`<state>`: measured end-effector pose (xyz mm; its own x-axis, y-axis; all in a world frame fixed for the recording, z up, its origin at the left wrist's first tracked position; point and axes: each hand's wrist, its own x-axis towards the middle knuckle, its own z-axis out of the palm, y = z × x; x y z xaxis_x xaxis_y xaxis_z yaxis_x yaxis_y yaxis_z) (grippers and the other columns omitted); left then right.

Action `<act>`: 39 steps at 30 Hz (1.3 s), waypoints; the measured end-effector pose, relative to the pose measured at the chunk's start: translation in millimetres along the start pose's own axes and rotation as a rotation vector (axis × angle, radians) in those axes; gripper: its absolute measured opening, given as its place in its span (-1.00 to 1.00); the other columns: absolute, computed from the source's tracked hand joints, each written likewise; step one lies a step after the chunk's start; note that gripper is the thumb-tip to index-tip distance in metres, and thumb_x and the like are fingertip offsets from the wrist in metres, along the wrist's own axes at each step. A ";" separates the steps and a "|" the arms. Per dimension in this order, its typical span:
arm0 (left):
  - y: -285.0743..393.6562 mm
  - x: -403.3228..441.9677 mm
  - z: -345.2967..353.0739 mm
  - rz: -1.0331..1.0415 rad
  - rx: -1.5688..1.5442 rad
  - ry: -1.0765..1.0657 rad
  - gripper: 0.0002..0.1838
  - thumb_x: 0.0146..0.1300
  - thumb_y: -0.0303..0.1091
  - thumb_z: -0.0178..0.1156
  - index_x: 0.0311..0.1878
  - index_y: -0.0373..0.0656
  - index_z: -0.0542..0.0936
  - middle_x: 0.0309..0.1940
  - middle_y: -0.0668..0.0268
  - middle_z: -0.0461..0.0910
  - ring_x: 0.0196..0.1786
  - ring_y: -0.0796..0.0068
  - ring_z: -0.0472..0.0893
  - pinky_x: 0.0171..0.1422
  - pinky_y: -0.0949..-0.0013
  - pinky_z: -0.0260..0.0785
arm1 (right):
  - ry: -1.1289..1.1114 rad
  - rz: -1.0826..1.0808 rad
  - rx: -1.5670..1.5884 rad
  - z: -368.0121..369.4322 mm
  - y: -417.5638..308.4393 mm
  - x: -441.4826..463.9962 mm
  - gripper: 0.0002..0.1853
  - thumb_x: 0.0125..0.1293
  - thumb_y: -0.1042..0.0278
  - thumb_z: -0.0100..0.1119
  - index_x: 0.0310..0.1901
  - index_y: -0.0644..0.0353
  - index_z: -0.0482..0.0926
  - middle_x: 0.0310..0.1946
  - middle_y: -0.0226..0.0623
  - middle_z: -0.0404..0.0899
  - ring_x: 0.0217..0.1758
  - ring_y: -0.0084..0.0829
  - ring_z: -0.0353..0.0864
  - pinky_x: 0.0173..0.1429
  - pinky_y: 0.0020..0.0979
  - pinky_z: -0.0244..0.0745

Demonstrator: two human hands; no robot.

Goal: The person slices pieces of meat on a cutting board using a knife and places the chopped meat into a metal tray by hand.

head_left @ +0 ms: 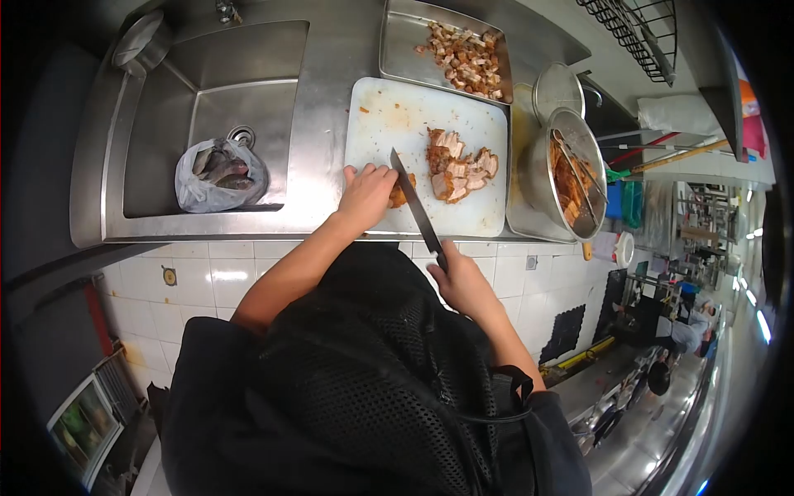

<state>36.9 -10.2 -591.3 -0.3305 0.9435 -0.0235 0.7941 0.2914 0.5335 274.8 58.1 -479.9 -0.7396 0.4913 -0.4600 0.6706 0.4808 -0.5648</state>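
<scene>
L hand (370, 197) covers much of the meat pc. (399, 196) – full shape can't be seen. R hand (465, 283) hides part of the knife (420, 217) handle. Tap (227, 11) & wire rack (641, 37) cut off at top edge. Bowl (538, 178) blocks part of tray (521, 219) – distant co-worker (685, 332) too small/blurry for details.

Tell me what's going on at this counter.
A person is cutting up meat. Their right hand grips a long, dark-bladed knife, and their left hand is at a small browned piece of meat beside the blade, on a rectangular white cutting board. Larger browned, pale-sided meat chunks lie further right on the board. Beyond it, a rectangular metal tray already holds small diced brown meat.
</scene>
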 end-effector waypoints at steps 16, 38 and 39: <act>-1.6 -5.7 -7.9 -0.076 -0.223 0.091 -0.70 0.19 -0.48 0.31 0.02 -0.14 0.60 0.02 0.23 0.65 0.18 0.11 0.61 0.27 0.02 0.28 | 0.228 -0.070 0.000 33.7 2.2 68.7 -0.64 0.41 0.36 0.33 0.06 0.26 0.37 -0.33 0.24 0.70 -0.18 0.36 0.69 -0.08 0.24 0.54; -8.1 -3.8 10.7 -0.043 -0.220 0.071 -0.80 0.18 -0.48 0.35 -0.12 -0.19 0.65 -0.08 0.18 0.67 0.14 0.05 0.60 0.29 0.00 0.37 | 0.214 -0.065 0.106 52.3 19.2 106.8 -0.62 0.39 0.36 0.35 0.12 0.30 0.45 -0.27 0.24 0.72 -0.11 0.34 0.70 0.00 0.18 0.60; -9.6 -5.1 12.9 -0.028 -0.210 0.058 -0.80 0.18 -0.48 0.35 -0.12 -0.19 0.65 -0.08 0.18 0.67 0.14 0.05 0.60 0.29 0.00 0.37 | 0.173 -0.030 0.162 44.8 19.2 110.0 -0.61 0.38 0.33 0.37 0.12 0.27 0.47 -0.26 0.22 0.73 -0.09 0.32 0.71 0.01 0.15 0.61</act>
<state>37.6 -15.8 -607.2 -0.3846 0.9231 0.0051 0.6626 0.2723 0.6977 203.8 88.7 -572.0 -0.7290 0.6026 -0.3248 0.6205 0.3811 -0.6854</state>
